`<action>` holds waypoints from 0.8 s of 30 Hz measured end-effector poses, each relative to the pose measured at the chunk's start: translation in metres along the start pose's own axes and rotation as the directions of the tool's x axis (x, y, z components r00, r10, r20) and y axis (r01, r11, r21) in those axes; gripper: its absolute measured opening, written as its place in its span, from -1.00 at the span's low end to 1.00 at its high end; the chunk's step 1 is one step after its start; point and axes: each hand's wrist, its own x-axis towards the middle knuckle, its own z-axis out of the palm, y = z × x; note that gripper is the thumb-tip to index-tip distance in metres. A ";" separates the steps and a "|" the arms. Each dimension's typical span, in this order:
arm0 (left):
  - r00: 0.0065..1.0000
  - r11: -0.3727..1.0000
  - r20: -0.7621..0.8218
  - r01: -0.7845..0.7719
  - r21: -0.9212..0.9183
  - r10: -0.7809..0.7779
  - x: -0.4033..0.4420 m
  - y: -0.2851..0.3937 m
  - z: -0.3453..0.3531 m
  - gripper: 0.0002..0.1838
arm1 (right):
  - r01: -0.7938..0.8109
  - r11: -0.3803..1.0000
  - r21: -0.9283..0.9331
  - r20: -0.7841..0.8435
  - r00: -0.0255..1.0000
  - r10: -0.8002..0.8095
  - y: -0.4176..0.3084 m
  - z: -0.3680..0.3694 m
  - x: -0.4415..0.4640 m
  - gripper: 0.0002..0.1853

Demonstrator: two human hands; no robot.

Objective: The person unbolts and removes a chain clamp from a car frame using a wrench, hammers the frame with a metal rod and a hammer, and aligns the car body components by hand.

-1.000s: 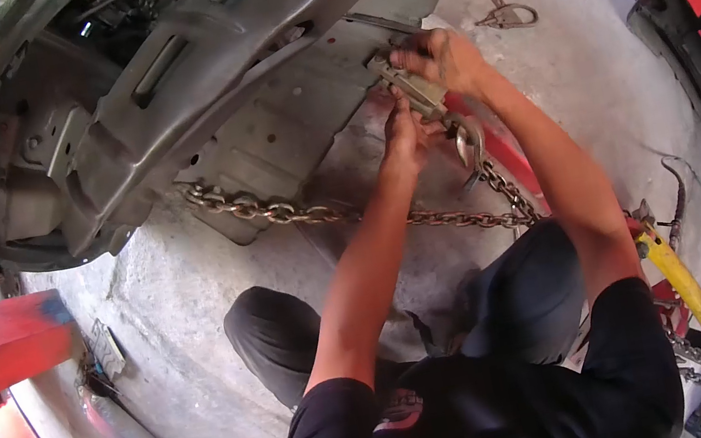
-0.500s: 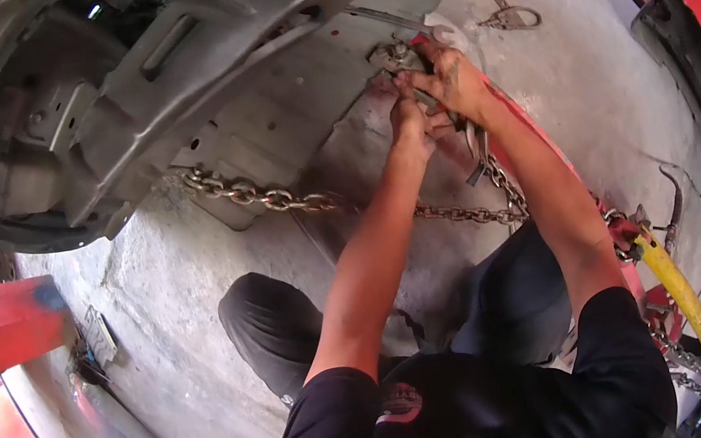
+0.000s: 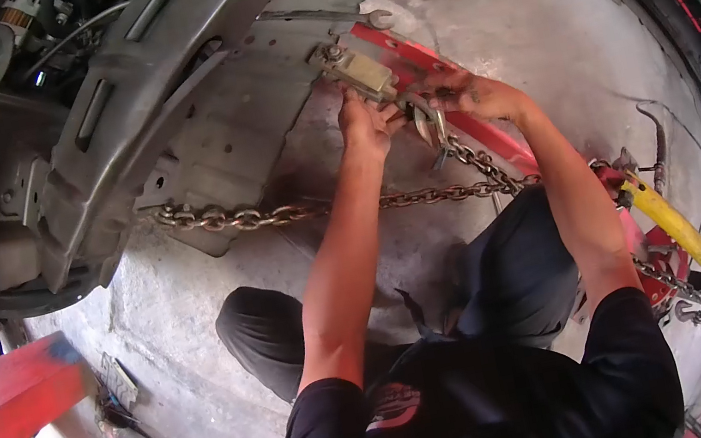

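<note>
A metal pull clamp (image 3: 357, 70) with a bolt at its far end lies at the torn-looking edge of the sheet-metal panel (image 3: 254, 95). My left hand (image 3: 365, 127) grips the clamp from below, its fingers curled under the near end. A metal hook (image 3: 424, 120) hangs at that same end, with a chain (image 3: 476, 161) running from it toward my right knee. Closed around the top of the hook, my right hand (image 3: 479, 97) is palm-inward, and some of its fingers are hidden. Behind both hands runs a red steel beam (image 3: 396, 51).
A heavy chain (image 3: 247, 218) stretches from under the car's front end (image 3: 105, 103) across to the right. An open-end wrench (image 3: 378, 20) lies past the beam. At right are a yellow-handled tool (image 3: 676, 232) and a black trim piece (image 3: 666, 41). A red block (image 3: 15, 391) stands at left.
The view has shifted, so the car and beam appear lower and farther left. My hands have moved apart, uncovering the clamp and hook between them. My right hand has slid toward the hook.
</note>
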 end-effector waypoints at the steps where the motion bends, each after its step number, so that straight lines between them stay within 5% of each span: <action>1: 0.999 0.999 0.039 -0.038 0.022 0.037 -0.001 -0.001 -0.002 -0.16 | -0.111 0.986 0.122 0.024 0.994 0.109 0.004 -0.003 -0.006 -0.46; 4: 0.999 0.997 0.012 -0.049 -0.053 0.050 -0.019 0.005 0.010 -0.11 | -0.306 0.814 0.494 0.021 0.940 0.341 0.037 0.014 -0.012 -0.44; 6: 0.998 0.997 -0.021 -0.053 0.054 0.054 -0.018 0.004 0.017 -0.10 | -0.384 0.769 0.511 0.038 0.904 0.427 0.061 0.015 -0.014 -0.35; 9: 0.997 0.990 -0.057 -0.046 0.132 0.054 -0.011 0.008 0.017 -0.20 | -0.222 0.849 0.479 -0.021 0.964 0.264 0.060 0.028 -0.008 -0.43; 10: 0.996 0.988 -0.080 -0.035 0.153 0.048 -0.011 0.009 0.020 -0.24 | -0.076 0.897 0.435 -0.191 0.966 0.175 0.057 0.035 -0.006 -0.56; 13: 0.995 0.995 -0.087 -0.037 0.088 0.045 -0.013 0.007 0.032 -0.26 | 0.034 0.583 0.812 -0.270 0.907 0.323 0.037 0.020 -0.005 -0.67; 14: 0.996 0.998 -0.072 -0.044 0.045 0.047 -0.011 0.007 0.037 -0.25 | 0.126 0.513 0.849 -0.381 0.819 0.430 0.021 0.016 -0.002 -0.75; 17: 0.998 0.998 0.023 -0.064 -0.029 0.064 -0.010 0.006 0.040 -0.19 | 0.287 0.558 0.779 -0.577 0.677 0.457 0.021 -0.009 -0.003 -0.72; 18: 0.998 0.999 -0.039 -0.045 0.027 0.046 -0.011 0.006 0.035 -0.19 | 0.220 0.696 0.684 -0.635 0.649 0.419 0.016 -0.012 -0.005 -0.71; 21: 0.990 0.989 -0.139 -0.009 0.148 0.030 -0.011 0.008 0.013 -0.20 | -0.036 0.891 0.452 -0.456 0.850 0.265 0.012 -0.022 -0.025 -0.72; 24: 0.991 0.990 -0.132 -0.009 0.140 0.028 -0.022 0.009 -0.004 -0.24 | -0.136 0.950 0.280 0.071 0.990 0.120 -0.024 -0.022 -0.048 -0.75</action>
